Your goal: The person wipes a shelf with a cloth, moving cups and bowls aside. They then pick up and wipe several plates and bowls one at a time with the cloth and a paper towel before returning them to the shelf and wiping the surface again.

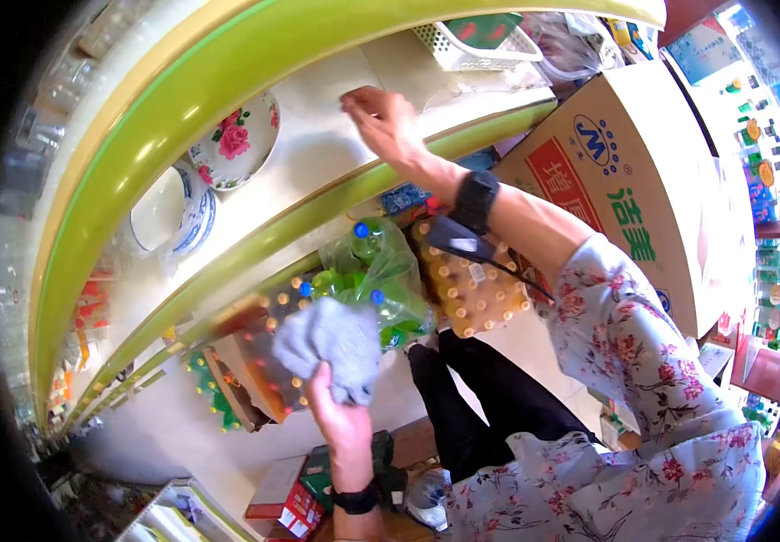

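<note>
My left hand (339, 419), a dark band at its wrist, grips a bunched grey cloth (329, 350) that is slightly blurred. The cloth is held in front of bagged green bottles (374, 271) with blue caps. Over the pale shelf (318, 135), my right hand (383, 119) has its fingers curled together, and nothing shows in them. A black band (476, 200) circles that wrist. Left of this hand, a white plate with pink roses (236, 143) lies on the shelf. Beside the plate sits a white bowl (160, 212) near another with a blue pattern.
A large cardboard box (607, 163) stands at the right. A white basket (480, 50) is at the shelf's far end. Yellow-green shelf edges (227, 77) curve across the view. On the floor are a pack of capped bottles (476, 289) and a red box (286, 497).
</note>
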The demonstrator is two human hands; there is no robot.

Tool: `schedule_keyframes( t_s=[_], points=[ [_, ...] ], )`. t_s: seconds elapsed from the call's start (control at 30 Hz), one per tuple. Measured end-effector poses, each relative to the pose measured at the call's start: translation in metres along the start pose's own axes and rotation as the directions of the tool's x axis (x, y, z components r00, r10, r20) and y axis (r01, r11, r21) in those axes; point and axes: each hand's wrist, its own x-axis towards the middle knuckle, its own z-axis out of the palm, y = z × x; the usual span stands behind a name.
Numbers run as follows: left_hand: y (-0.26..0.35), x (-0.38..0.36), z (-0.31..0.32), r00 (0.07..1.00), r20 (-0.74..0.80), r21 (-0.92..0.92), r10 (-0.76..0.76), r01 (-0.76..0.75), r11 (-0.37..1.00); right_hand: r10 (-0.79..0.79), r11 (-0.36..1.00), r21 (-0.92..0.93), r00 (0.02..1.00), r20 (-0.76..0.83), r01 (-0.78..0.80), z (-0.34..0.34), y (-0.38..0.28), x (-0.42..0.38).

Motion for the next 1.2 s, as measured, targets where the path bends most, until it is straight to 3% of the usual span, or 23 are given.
schedule_keyframes(
  t_s=[0.07, 0.13, 0.17, 0.2, 0.3, 0.33, 0.37, 0.4, 0.47, 0.57, 0.67, 0.8, 0.83, 0.93, 1.03, 1.1, 1.2],
  points=[
    [0.020, 0.013, 0.039, 0.985, 0.031, -0.048, 0.168, -0.167, 0.985, -0.054, 0.996, -0.079, 0.998, -0.014, 0.052, -0.038, 0.005, -0.007],
    [0.037, 0.025, 0.077, 0.929, 0.161, 0.087, 0.334, -0.351, 0.932, -0.255, 0.914, -0.331, 0.967, -0.022, 0.234, -0.069, 0.017, -0.010],
    [0.042, 0.031, 0.106, 0.843, 0.229, 0.144, 0.487, -0.524, 0.839, -0.312, 0.897, -0.340, 0.949, -0.036, 0.282, -0.078, 0.025, -0.009],
    [0.043, 0.045, 0.121, 0.808, 0.289, 0.168, 0.514, -0.571, 0.803, -0.368, 0.878, -0.348, 0.929, -0.048, 0.330, -0.086, 0.034, -0.007],
    [0.033, 0.107, 0.161, 0.649, 0.543, 0.540, 0.533, -0.756, 0.370, -0.396, 0.873, -0.329, 0.917, -0.050, 0.359, -0.089, 0.041, -0.008],
    [0.026, 0.134, 0.167, 0.785, 0.518, 0.690, 0.340, -0.618, 0.376, -0.414, 0.866, -0.331, 0.909, -0.057, 0.374, -0.086, 0.042, -0.006],
    [0.017, 0.156, 0.173, 0.741, 0.558, 0.793, 0.373, -0.609, 0.024, -0.415, 0.876, -0.303, 0.906, -0.081, 0.374, -0.081, 0.041, -0.008],
    [0.014, 0.165, 0.183, 0.719, 0.590, 0.798, 0.366, -0.588, -0.132, -0.441, 0.858, -0.326, 0.895, -0.070, 0.397, -0.077, 0.044, -0.007],
    [0.006, 0.191, 0.200, 0.680, 0.585, 0.804, 0.443, -0.559, -0.203, -0.487, 0.820, -0.373, 0.872, -0.052, 0.435, -0.069, 0.052, -0.005],
    [0.017, 0.204, 0.226, 0.807, 0.513, 0.858, 0.294, -0.482, -0.176, -0.540, 0.768, -0.434, 0.840, -0.043, 0.472, -0.063, 0.056, -0.007],
    [0.006, 0.236, 0.231, 0.759, 0.564, 0.814, 0.326, -0.442, -0.378, -0.571, 0.718, -0.487, 0.821, -0.003, 0.498, -0.057, 0.059, -0.006],
    [0.022, 0.301, 0.251, 0.747, 0.565, 0.821, 0.350, -0.470, -0.324, -0.551, 0.669, -0.560, 0.831, 0.068, 0.490, -0.061, 0.060, -0.008],
    [0.031, 0.308, 0.260, 0.766, 0.540, 0.842, 0.349, -0.499, -0.208, -0.546, 0.657, -0.577, 0.834, 0.078, 0.484, -0.061, 0.060, -0.008],
    [0.051, 0.337, 0.269, 0.728, 0.576, 0.816, 0.372, -0.538, -0.211, -0.521, 0.642, -0.603, 0.846, 0.109, 0.473, -0.060, 0.059, -0.008],
    [0.061, 0.359, 0.285, 0.746, 0.522, 0.853, 0.415, -0.457, -0.252, -0.512, 0.656, -0.575, 0.848, 0.138, 0.489, -0.065, 0.057, -0.008],
    [0.061, 0.365, 0.302, 0.710, 0.548, 0.824, 0.443, -0.548, -0.141, -0.503, 0.667, -0.566, 0.853, 0.137, 0.484, -0.063, 0.057, -0.009],
    [0.067, 0.349, 0.308, 0.708, 0.638, 0.750, 0.304, -0.661, -0.034, -0.600, 0.608, -0.621, 0.798, 0.050, 0.495, -0.058, 0.063, -0.003]
  ],
)
